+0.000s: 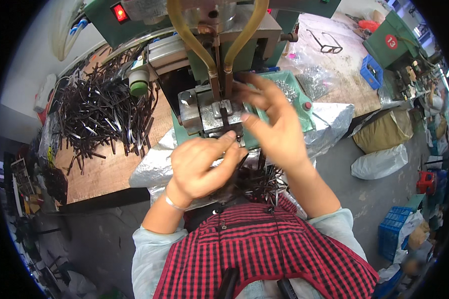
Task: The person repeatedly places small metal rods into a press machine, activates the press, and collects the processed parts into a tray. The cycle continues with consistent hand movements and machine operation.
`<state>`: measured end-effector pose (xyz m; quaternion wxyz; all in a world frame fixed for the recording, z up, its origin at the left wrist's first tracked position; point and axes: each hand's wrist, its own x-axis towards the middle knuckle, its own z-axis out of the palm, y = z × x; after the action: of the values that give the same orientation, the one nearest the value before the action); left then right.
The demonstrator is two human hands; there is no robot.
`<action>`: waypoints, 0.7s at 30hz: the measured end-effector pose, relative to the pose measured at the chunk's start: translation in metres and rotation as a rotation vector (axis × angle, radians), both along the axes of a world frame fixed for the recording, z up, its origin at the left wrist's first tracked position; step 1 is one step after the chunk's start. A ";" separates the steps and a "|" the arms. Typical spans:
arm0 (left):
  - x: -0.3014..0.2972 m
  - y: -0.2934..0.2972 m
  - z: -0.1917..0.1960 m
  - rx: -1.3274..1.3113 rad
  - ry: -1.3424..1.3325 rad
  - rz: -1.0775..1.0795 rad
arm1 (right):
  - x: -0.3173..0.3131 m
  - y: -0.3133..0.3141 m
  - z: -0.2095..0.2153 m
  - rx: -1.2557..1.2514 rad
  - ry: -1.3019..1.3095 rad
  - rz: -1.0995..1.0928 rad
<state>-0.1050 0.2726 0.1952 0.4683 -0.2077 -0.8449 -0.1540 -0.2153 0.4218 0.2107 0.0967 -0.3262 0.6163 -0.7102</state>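
Observation:
My left hand [200, 162] is closed, thumb and forefinger pinching a dark, thin strip that looks like an eyeglass temple [224, 118]. Its far end lies in the small metal fixture [204, 110] of the machine in front of me. Just right of the fixture, my right hand [274, 117] has its fingers apart and slightly blurred, with nothing seen in them. Two copper-coloured electrodes [215, 84] come down over the fixture, each with a yellowish hose [186, 35]. Behind my right fingers stands a green tray [287, 77] of small metal parts.
A big heap of similar dark strips [102, 112] covers the bench at left, and more [257, 184] lie by my lap. Silver foil sheeting [157, 162] hangs over the bench edge. Eyeglasses [329, 47], a bag of small parts [315, 82] and a blue basket [371, 71] are at right.

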 end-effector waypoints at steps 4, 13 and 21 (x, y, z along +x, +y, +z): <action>-0.019 -0.005 -0.012 -0.092 0.110 -0.022 | -0.076 0.039 -0.047 0.099 0.065 -0.421; -0.012 -0.003 -0.021 -0.036 0.029 -0.002 | -0.049 0.081 -0.091 0.781 0.365 -0.589; 0.049 -0.040 -0.025 0.332 0.162 0.555 | -0.040 0.075 -0.089 0.827 0.299 -0.666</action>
<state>-0.0559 0.2322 0.1699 0.5857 0.0979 -0.7925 -0.1392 -0.2554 0.4968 0.1221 -0.1017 -0.1460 0.9208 -0.3470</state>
